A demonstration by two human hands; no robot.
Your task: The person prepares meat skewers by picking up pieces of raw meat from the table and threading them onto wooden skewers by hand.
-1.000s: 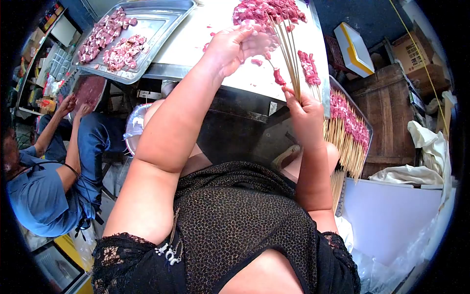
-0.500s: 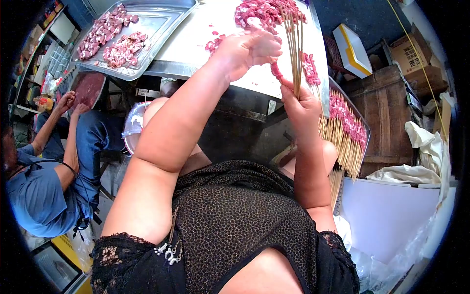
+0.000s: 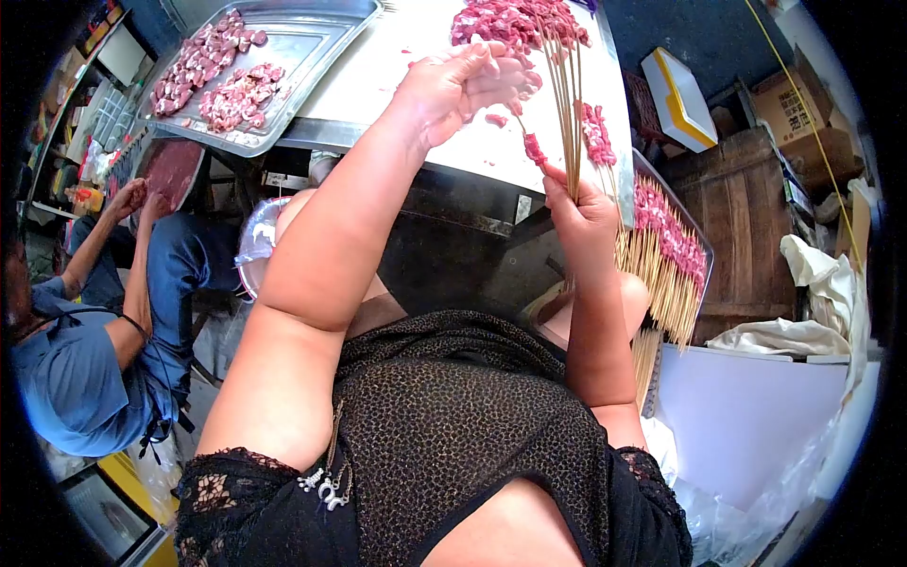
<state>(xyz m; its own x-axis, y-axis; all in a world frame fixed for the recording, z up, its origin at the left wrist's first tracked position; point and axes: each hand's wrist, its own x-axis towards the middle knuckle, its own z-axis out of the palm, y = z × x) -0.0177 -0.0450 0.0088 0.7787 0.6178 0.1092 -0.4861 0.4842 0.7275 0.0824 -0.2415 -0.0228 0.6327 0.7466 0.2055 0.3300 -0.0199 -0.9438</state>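
My right hand (image 3: 581, 215) is closed round a bundle of thin bamboo skewers (image 3: 570, 113) that point up and away. One skewer leans left from the bundle, with red meat (image 3: 535, 149) threaded low on it. At its upper end, a small piece of meat (image 3: 515, 106) lies by the fingertips of my left hand (image 3: 472, 83). Those fingers are partly blurred and appear to pinch that piece. Beyond both hands a heap of cut meat (image 3: 520, 24) covers the far part of the white tabletop (image 3: 368, 90). A loose piece (image 3: 496, 120) lies below my left hand.
A metal tray (image 3: 312, 71) with two piles of meat stands at left. Finished meat skewers (image 3: 666, 246) fill a tray at right, and more threaded meat (image 3: 597, 132) lies by the table edge. A co-worker (image 3: 85, 369) sits at left, hands near a dark red slab (image 3: 170, 170).
My left hand has shifted left and slightly down, away from the skewer bundle. The threaded meat and leaning skewer show more plainly. My right hand has dropped slightly, still gripping the bundle.
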